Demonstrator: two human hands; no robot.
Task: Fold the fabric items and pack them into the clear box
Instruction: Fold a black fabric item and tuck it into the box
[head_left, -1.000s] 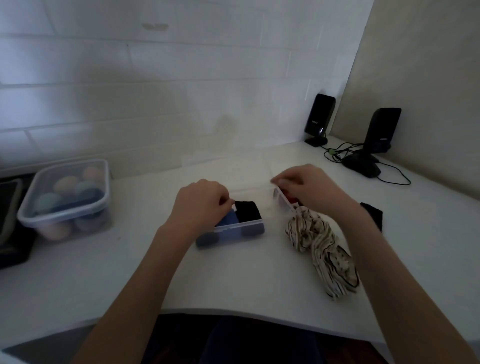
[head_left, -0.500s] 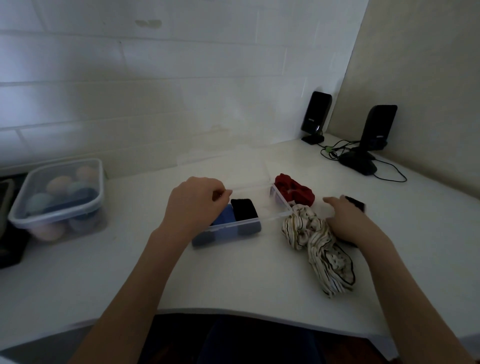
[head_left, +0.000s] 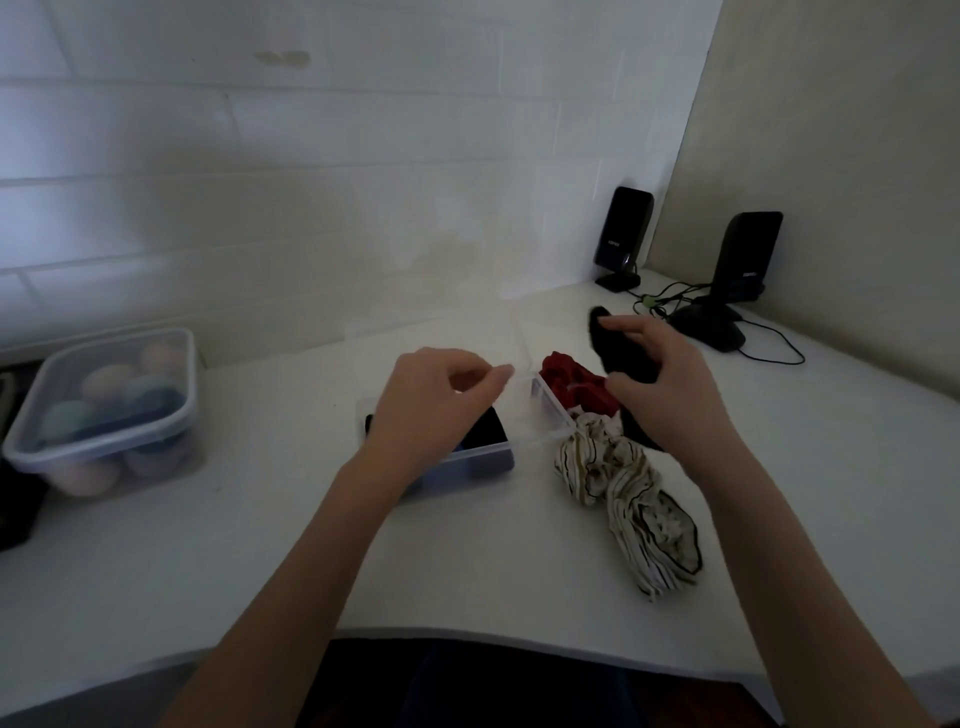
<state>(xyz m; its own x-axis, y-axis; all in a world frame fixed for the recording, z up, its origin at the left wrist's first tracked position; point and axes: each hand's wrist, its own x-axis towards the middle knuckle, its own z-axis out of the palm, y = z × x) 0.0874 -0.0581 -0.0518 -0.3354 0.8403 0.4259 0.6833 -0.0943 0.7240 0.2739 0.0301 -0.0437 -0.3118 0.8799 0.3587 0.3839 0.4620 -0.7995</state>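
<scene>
A person's left hand (head_left: 431, 400) hovers over a small clear plastic box (head_left: 467, 460) on a white table (head_left: 260, 545), fingers curled, thumb and forefinger pinched on the clear lid's edge (head_left: 522, 358). Dark folded fabric (head_left: 485, 428) lies inside the box. The right hand (head_left: 660, 389) grips a black cloth (head_left: 618, 353), lifted above a crumpled red cloth (head_left: 574, 384). A striped cream cloth (head_left: 628, 493) lies just beside the box.

The clear box (head_left: 483, 457) sits mid-counter, holding folded black and blue pieces. A red fabric (head_left: 574, 384) lies crumpled just right of it; the striped cream fabric (head_left: 631, 499) (loosely bunched) sprawls toward the front edge.
</scene>
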